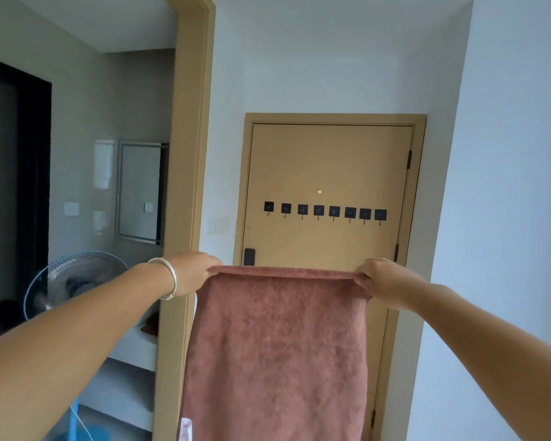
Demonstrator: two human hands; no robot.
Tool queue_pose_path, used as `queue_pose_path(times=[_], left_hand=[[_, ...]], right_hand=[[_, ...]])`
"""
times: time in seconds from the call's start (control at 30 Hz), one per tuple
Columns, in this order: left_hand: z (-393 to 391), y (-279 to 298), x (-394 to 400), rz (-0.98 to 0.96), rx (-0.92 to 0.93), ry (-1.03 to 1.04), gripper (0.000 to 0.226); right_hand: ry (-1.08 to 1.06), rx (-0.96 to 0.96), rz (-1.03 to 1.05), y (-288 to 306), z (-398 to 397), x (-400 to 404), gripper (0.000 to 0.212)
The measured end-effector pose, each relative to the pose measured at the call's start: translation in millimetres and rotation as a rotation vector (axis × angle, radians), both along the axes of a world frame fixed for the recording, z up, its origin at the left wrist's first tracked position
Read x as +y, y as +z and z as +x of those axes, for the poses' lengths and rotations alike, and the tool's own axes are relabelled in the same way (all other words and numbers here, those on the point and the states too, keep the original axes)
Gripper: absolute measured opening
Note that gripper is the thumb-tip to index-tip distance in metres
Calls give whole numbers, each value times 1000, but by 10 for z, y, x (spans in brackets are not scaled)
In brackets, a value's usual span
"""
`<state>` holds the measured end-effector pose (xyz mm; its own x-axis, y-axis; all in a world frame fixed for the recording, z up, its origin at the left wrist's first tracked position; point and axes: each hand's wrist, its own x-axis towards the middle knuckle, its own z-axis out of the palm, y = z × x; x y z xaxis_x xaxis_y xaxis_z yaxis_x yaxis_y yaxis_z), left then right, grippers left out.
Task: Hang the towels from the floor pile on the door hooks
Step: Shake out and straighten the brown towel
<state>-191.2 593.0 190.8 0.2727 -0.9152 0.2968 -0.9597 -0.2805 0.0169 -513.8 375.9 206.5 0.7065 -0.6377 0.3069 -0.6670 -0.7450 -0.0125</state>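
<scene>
1. Head view: I see a dusty-pink terry towel [277, 351] held up at arm's length, spread flat and hanging straight down from its top edge, in front of the lower half of a closed tan wooden door [330, 167].
2. The left hand [193, 270], with a plain silver bangle [169, 278] on its wrist, pinches the towel's upper left corner, fingers closed over the hem.
3. The right hand [384, 278] grips the upper right corner in the same way, so the top edge runs taut and nearly level between the two hands.
4. A white label [185, 429] shows at the towel's lower left edge.
5. A row of eight small black square adhesive hooks [325, 211] crosses the door above the towel's top edge; I see every hook bare, and the towel touches none.
6. A dark electronic lock plate [249, 256] sits at the door's left edge, just above the towel's hem.
7. Left of the tan door frame [185, 186], a grey pedestal fan [74, 281] stands in the adjoining room, behind the left forearm.
</scene>
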Motion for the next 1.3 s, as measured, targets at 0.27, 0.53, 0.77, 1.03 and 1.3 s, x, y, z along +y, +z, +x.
queue_pose_path(times=[0.27, 0.53, 0.77, 1.03, 1.3], left_hand=[[904, -47, -476, 23, 0, 16, 30], [1544, -217, -1034, 70, -11, 40, 31], [2068, -181, -1717, 86, -20, 85, 31], [2662, 49, -2857, 7, -17, 99, 29], [3301, -48, -3671, -18, -45, 135, 33]], right_hand=[[-3, 28, 15, -23, 947, -482, 36], [-1, 51, 31, -153, 1630, -1088, 37], [36, 11, 53, -242, 2285, -1883, 33], [55, -56, 31, -76, 2863, -2919, 34], [73, -46, 10, -101, 3424, -3717, 35]])
